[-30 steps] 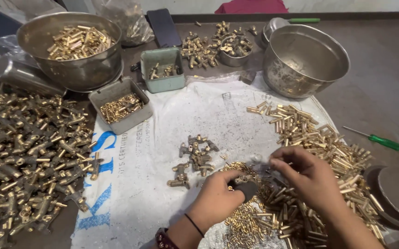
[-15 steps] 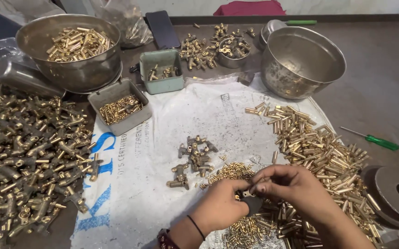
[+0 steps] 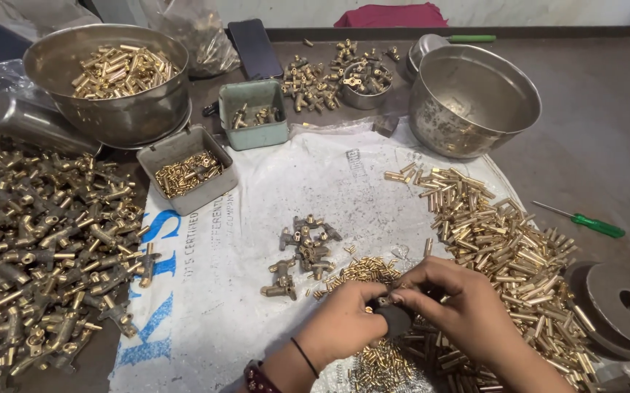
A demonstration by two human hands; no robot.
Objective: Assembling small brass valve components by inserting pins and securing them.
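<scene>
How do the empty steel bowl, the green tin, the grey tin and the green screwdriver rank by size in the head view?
1. Empty steel bowl, clearly largest.
2. Grey tin and green tin: they look alike, and the grey one sits nearer the camera, so no ranking.
3. Green screwdriver, smallest.

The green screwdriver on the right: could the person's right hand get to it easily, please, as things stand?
Probably yes. The screwdriver lies alone on bare table beyond the brass tubes, on the right hand's own side, with nothing upright between. But that hand is busy with the left hand on a small dark part.
</scene>
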